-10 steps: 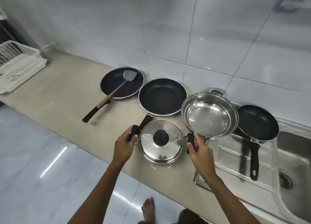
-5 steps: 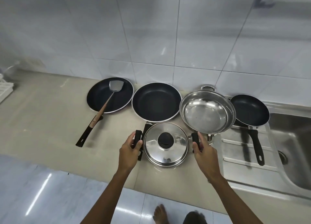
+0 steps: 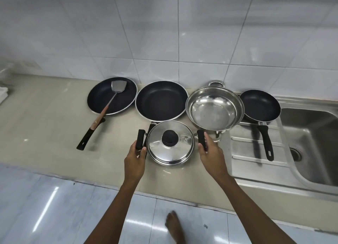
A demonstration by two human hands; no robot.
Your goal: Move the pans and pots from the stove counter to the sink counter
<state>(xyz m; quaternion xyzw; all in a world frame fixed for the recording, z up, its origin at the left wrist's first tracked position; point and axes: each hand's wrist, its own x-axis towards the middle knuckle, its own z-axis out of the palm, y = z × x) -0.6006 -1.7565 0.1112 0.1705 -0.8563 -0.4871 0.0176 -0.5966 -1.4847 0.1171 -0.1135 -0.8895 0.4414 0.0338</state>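
Note:
A lidded steel pot (image 3: 170, 143) with a black knob rests on the beige counter (image 3: 45, 126) near its front edge. My left hand (image 3: 135, 157) grips its left black handle and my right hand (image 3: 210, 152) grips its right one. Behind it stand two black frying pans (image 3: 161, 100), the left pan (image 3: 102, 97) holding a metal spatula (image 3: 117, 87). A shiny steel wok (image 3: 214, 109) sits to the right, and a small black pan (image 3: 259, 105) lies on the sink drainboard (image 3: 245, 148).
The steel sink basin (image 3: 314, 143) lies at the right. A white tiled wall runs behind the counter. The counter's front edge drops to a glossy tiled floor, where a bare foot (image 3: 173, 225) shows.
The view has swung right and straightened, so the dish rack at the left has left the frame. Both hands stay on the pot's handles and the pot holds its spot.

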